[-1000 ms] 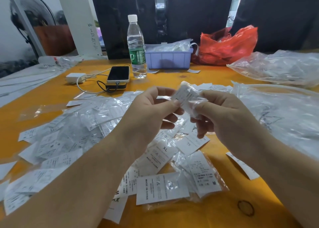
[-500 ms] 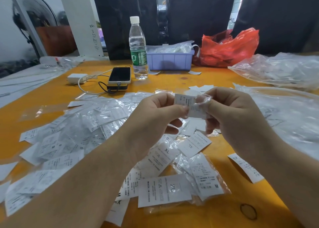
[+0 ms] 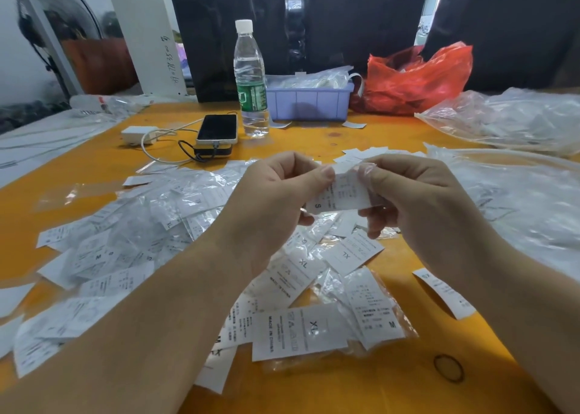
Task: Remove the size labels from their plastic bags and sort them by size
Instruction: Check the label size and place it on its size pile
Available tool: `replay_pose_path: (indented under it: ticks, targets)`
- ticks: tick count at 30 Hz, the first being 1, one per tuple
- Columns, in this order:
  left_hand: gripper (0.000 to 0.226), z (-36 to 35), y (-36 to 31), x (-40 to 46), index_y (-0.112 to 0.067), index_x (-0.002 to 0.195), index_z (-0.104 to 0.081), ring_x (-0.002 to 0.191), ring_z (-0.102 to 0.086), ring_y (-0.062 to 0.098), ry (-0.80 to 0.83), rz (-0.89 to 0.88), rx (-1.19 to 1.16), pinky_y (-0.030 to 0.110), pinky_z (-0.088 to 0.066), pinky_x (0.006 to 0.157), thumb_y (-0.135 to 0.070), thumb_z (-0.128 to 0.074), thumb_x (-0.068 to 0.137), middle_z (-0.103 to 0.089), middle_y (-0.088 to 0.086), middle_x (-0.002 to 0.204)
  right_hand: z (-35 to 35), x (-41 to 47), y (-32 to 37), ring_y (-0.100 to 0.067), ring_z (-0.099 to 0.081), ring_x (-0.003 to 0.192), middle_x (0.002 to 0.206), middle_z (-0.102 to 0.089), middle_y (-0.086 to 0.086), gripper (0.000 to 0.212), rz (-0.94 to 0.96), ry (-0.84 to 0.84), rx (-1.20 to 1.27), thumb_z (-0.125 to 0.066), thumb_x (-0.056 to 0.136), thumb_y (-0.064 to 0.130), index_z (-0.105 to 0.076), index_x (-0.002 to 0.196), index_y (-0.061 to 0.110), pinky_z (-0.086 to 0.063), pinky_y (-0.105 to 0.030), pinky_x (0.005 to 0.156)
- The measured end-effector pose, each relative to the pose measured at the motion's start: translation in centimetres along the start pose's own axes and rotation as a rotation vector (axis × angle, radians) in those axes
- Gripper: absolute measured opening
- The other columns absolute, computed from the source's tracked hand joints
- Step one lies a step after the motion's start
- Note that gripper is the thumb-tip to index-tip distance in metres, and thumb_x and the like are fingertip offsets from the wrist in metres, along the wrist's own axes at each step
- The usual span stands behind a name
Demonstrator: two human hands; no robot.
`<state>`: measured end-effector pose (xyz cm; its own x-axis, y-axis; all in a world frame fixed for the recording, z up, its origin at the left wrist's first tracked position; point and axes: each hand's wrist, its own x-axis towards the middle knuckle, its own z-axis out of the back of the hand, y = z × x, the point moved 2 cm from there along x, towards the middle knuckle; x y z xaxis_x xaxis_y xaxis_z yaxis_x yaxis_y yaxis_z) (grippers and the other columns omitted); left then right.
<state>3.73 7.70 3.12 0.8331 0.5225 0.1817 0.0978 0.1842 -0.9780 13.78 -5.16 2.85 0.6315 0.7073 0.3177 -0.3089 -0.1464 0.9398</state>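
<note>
Head view: both my hands are raised above the orange table [image 3: 314,395], meeting near the centre of the frame. Compared with a second ago, the label [image 3: 340,195] I am working on has turned from a crumpled, tilted bundle at 12 o'clock of my fingers to a flat strip lying between the two hands, printed face toward me, with an "S" readable at its lower left corner. Half a second ago it sat higher and only partly flattened. My judgement: the label is now mostly drawn out of its plastic bag [image 3: 365,170], so I can read the size, and it belongs with the S group.

Left hand [image 3: 276,203]: back of the hand toward the camera, thumb and forefinger pinching the left end of the label, remaining fingers curled beneath it. Right hand [image 3: 417,203]: thumb and forefinger pinching the clear film and the label's right end at about 1 o'clock of the strip, other fingers curled under. Whether the bag is fully off, I cannot tell; a wisp of film shows over my right fingertips.

Below the hands, at 6 o'clock, lie loose XL labels [image 3: 298,332] and a bagged M label [image 3: 373,307]. At 9 o'clock spreads a heap of bagged labels [image 3: 125,234]. At 12 o'clock, well apart, stand a water bottle [image 3: 251,81] and a phone [image 3: 217,128].
</note>
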Motion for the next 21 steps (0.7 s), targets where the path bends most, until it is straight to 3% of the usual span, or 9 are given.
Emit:
replay_pose_path:
  ticks: [4,8,10,13,16,19,21]
  targets:
    - [0.022,0.3,0.3,0.2,-0.021,0.071,-0.062,0.071,-0.063,0.010,-0.039,-0.027,0.117,0.016,-0.049,0.057,-0.028,-0.066,0.091,-0.071,-0.003,0.072,0.1,0.2,-0.4,-0.024,-0.051,0.055,0.072,-0.059,-0.028,0.027,0.009,0.024,-0.056,-0.048,0.098,0.006,-0.069,0.080,0.004,-0.046,-0.027,0.046]
    - [0.016,1.1,0.1,0.5,-0.018,0.077,-0.062,0.068,-0.061,0.011,-0.051,0.001,0.164,0.018,-0.051,0.056,-0.025,-0.067,0.090,-0.070,-0.005,0.069,0.5,0.5,-0.7,-0.018,-0.053,0.050,0.059,-0.061,-0.007,0.023,-0.020,0.010,-0.121,-0.055,0.094,0.008,-0.070,0.077,0.009,-0.047,-0.026,0.047]
    - [0.009,1.5,0.1,0.6,-0.024,0.083,-0.061,0.067,-0.061,0.011,-0.046,0.003,0.338,0.023,-0.053,0.055,-0.024,-0.069,0.088,-0.069,-0.003,0.072,0.6,0.6,-0.9,-0.016,-0.056,0.053,0.061,-0.063,-0.001,0.020,-0.083,0.062,-0.212,-0.053,0.096,0.011,-0.070,0.084,0.012,-0.049,-0.030,0.051]
    - [0.013,2.2,0.5,0.8,-0.033,0.088,-0.056,0.064,-0.055,0.005,-0.106,-0.020,0.745,0.023,-0.040,0.051,-0.024,-0.065,0.087,-0.060,-0.008,0.075,0.7,0.4,-1.2,-0.013,-0.063,0.075,0.087,-0.066,0.011,0.016,-0.168,0.225,-0.604,-0.055,0.095,0.021,-0.068,0.098,0.030,-0.055,-0.034,0.065]
    - [0.020,3.1,0.5,1.0,-0.032,0.095,-0.054,0.080,-0.054,0.006,-0.240,-0.043,0.927,0.025,-0.041,0.059,-0.017,-0.062,0.084,-0.059,-0.012,0.090,0.7,0.2,-1.3,-0.004,-0.044,0.111,0.120,-0.048,0.021,0.026,-0.151,0.348,-0.913,-0.058,0.092,0.030,-0.060,0.115,0.042,-0.038,-0.020,0.079]
    - [0.035,3.0,0.3,0.9,-0.030,0.110,-0.053,0.100,-0.042,0.011,-0.309,-0.179,1.053,0.028,-0.034,0.079,-0.014,-0.063,0.081,-0.047,-0.011,0.106,0.7,0.1,-1.2,-0.005,-0.026,0.124,0.131,-0.039,0.020,0.032,-0.129,0.416,-1.062,-0.058,0.092,0.038,-0.058,0.123,0.044,-0.023,-0.024,0.090]
    - [0.035,2.0,0.3,0.4,-0.032,0.112,-0.052,0.106,-0.035,0.009,-0.248,-0.253,1.046,0.026,-0.027,0.085,-0.018,-0.063,0.082,-0.044,-0.011,0.112,0.7,0.1,-1.4,-0.006,-0.025,0.125,0.132,-0.040,0.018,0.030,-0.140,0.427,-1.094,-0.058,0.092,0.043,-0.060,0.121,0.046,-0.021,-0.025,0.090]
